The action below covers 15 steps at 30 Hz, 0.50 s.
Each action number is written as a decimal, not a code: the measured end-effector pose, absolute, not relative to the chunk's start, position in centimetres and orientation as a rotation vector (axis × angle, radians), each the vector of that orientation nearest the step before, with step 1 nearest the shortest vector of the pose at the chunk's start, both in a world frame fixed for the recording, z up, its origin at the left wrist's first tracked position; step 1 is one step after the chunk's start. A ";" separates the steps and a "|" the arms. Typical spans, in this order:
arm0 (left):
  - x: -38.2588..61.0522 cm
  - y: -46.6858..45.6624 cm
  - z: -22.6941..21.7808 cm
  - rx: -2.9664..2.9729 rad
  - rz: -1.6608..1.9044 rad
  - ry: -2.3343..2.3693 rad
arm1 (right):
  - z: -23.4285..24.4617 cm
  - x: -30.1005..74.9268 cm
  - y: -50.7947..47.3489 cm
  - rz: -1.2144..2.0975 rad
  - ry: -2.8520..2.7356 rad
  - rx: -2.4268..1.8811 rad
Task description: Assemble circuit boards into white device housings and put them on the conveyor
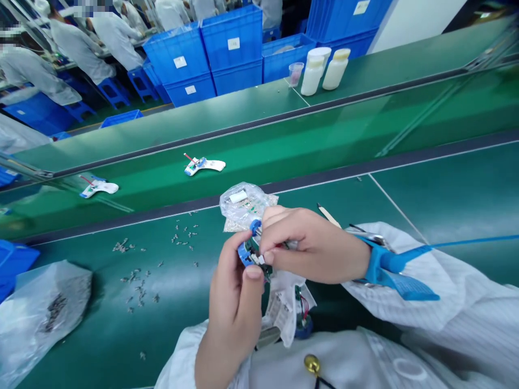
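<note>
A small blue-and-white plastic assembly [248, 254] with a bit of green circuit board sits at the middle of the view, just above the near edge of the bench [446, 200]. The left hand [234, 302] cradles it, with the thumb pressed on its near side, while the fingers [286, 237] of the right hand [314, 251] close narrowly on it from the right, pinching at a tiny white piece. Work this small goes best with both hands kept close and the fingertips steady. A blue strap [375, 265] circles the right wrist, its cord running off to the right. Just beyond the hands lies a clear plastic bag [243, 205] holding small printed boards; a second bag [284, 308] with coloured wires sits below them. Small metal parts [138, 286] lie scattered on the bench to the left, and a further bag of dark parts [44, 324] lies at the near left. Blue crates [233, 54] stand far off.
</note>
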<state>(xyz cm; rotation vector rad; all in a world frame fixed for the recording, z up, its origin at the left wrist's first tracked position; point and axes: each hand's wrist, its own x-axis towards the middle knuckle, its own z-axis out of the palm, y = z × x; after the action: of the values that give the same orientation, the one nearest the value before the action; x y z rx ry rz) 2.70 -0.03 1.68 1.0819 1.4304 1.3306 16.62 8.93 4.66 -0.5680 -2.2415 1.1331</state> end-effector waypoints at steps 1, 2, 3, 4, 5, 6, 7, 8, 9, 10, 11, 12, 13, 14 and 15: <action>2.7 -0.2 1.8 1.070 1.331 1.436 | 4.8 16.7 8.9 1.118 -2.251 -0.551; 2.6 -0.3 2.0 1.062 1.319 1.432 | 5.0 16.7 8.9 1.107 -2.252 -0.542; 2.5 -0.4 2.1 1.061 1.306 1.424 | 5.1 16.7 8.8 1.100 -2.250 -0.539; 2.4 -0.5 2.2 1.068 1.288 1.412 | 5.1 16.8 8.8 1.095 -2.248 -0.536; 2.3 -0.5 2.2 1.083 1.263 1.389 | 5.2 16.8 8.8 1.093 -2.247 -0.532; 2.1 -0.6 2.3 1.105 1.242 1.362 | 5.3 16.8 8.8 1.092 -2.249 -0.526; 2.0 -0.6 2.2 1.125 1.235 1.340 | 5.4 16.8 8.7 1.092 -2.252 -0.521; 1.9 -0.7 2.2 1.140 1.229 1.328 | 5.4 16.8 8.7 1.090 -2.254 -0.522; 1.7 -0.7 2.2 1.154 1.229 1.321 | 5.5 16.8 8.6 1.089 -2.253 -0.523; 1.7 -0.7 2.2 1.171 1.214 1.314 | 5.6 16.8 8.5 1.087 -2.253 -0.526; 1.6 -0.8 2.2 1.196 1.202 1.311 | 5.6 16.8 8.5 1.083 -2.253 -0.531; 1.6 -0.8 2.2 1.227 1.189 1.311 | 5.7 16.8 8.4 1.077 -2.255 -0.537; 1.7 -0.8 2.3 1.262 1.168 1.311 | 5.7 16.8 8.3 1.068 -2.259 -0.545; 1.8 -0.8 2.3 1.295 1.160 1.318 | 5.7 16.8 8.2 1.057 -2.265 -0.552; 1.9 -0.8 2.4 1.324 1.165 1.333 | 5.8 16.8 8.2 1.044 -2.273 -0.561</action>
<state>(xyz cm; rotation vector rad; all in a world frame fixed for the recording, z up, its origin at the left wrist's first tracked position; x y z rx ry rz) 1.88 -0.85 2.41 1.3240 1.3326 1.1647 16.83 8.17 5.79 -0.5613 -2.2733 1.0435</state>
